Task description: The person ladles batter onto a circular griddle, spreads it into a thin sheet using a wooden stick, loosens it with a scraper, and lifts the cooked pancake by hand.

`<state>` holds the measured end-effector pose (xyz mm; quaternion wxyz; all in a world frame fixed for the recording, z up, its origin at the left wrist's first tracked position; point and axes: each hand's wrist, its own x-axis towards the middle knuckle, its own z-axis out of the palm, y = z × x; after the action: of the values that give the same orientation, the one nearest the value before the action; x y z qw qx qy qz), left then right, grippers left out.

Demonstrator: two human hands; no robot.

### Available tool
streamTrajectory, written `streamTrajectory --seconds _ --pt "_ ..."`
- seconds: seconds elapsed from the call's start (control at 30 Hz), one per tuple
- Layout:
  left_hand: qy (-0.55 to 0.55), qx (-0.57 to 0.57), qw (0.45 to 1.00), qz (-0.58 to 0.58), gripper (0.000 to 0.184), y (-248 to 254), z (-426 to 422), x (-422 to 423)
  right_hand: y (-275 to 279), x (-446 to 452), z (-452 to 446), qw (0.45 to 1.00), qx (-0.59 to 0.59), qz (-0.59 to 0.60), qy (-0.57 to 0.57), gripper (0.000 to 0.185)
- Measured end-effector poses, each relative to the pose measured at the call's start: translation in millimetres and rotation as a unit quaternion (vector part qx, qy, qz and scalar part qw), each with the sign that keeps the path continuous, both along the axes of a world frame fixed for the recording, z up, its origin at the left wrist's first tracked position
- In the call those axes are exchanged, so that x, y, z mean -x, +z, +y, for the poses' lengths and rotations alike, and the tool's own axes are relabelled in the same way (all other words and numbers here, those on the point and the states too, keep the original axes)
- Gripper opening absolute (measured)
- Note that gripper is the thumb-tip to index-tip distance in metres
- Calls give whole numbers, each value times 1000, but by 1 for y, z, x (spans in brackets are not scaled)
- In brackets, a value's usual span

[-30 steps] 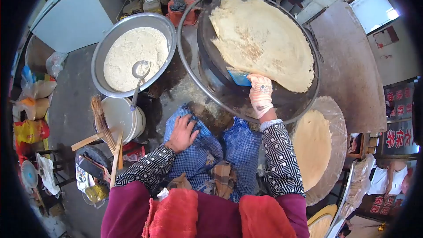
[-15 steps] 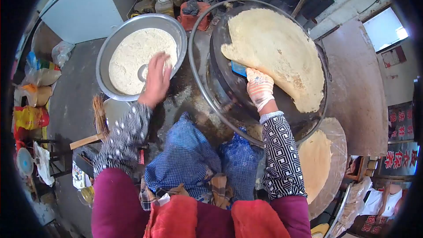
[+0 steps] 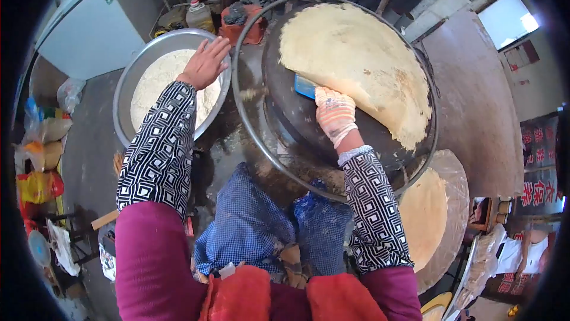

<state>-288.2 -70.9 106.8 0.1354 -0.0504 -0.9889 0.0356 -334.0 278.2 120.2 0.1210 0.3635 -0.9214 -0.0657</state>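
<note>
A thin, pale flatbread (image 3: 350, 54) lies on the round dark griddle (image 3: 282, 92), its near edge lifted off the surface. My right hand (image 3: 336, 113), in a white and orange glove, grips a blue scraper (image 3: 304, 86) at that edge, its blade partly under the bread. My left hand (image 3: 206, 62) is bare, with fingers spread and nothing in it, above the right side of a metal basin (image 3: 123, 92) of pale batter (image 3: 160, 80). The ladle seen in the basin before is hidden by my left arm.
A metal ring (image 3: 252, 134) surrounds the griddle. Another flatbread (image 3: 421, 220) lies on clear plastic (image 3: 456, 202) at the lower right. A brown board (image 3: 475, 107) stands on the right. Behind are a red container (image 3: 243, 31) and a plastic jug (image 3: 200, 17). A person in white (image 3: 522, 254) is at the far right.
My left hand has risen from my knee, over the basin and toward the griddle. My right hand has moved the scraper left along the bread, whose near edge has come away from the griddle.
</note>
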Motion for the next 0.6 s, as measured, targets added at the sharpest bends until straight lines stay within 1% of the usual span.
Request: streamTrajectory --seconds 0.07,0.1,0.13,0.17,0.2,0.27,0.3,0.33,0.37,0.4,0.43,0.47,0.5,0.53,0.57,0.6 --pt "-128 116 984 -46 54 -4 2 1 -3 4 -1 1000 -3 1 -14 28" --pt "-180 117 975 -59 53 -9 5 0 -4 5 -1 1000 0 10 -11 28" --pt "-237 100 962 -90 47 -16 11 -5 -6 5 -1 1000 3 20 -8 28" --pt "-258 80 954 -132 35 -26 21 -11 -3 5 -1 1000 0 4 -14 27" --pt "-293 -19 950 -107 26 -34 34 -27 -6 6 1 1000 1 1 -19 27" --pt "-290 -88 952 -37 22 -37 83 -66 -11 8 5 998 6 61 2 26" --pt "-290 -127 948 -14 19 -24 112 -87 -10 8 4 998 11 62 4 27" --pt "-252 -167 953 -6 16 -28 144 -108 -11 11 3 998 17 65 2 27" --pt "-197 -205 959 -1 13 -43 180 -125 -14 15 0 996 20 81 -6 26" --pt "-136 -210 968 -13 13 -40 222 -142 -16 20 -5 995 20 96 -16 25" --pt "-91 -204 970 -98 13 -38 260 -153 -12 23 -12 995 24 99 -20 25" --pt "-129 -229 960 -101 16 -58 293 -168 -9 26 -21 998 23 41 -38 23" --pt "-179 -360 913 62 20 -46 324 -181 -4 30 -24 998 22 -16 -54 21" --pt "-244 -408 880 -14 25 -44 344 -197 -2 34 -30 998 18 -14 -53 21" --pt "-310 -315 895 -57 25 -35 341 -213 -1 37 -34 998 12 -23 -57 20" --pt "-380 -228 891 -95 26 -25 337 -229 2 38 -39 998 8 -32 -60 18"
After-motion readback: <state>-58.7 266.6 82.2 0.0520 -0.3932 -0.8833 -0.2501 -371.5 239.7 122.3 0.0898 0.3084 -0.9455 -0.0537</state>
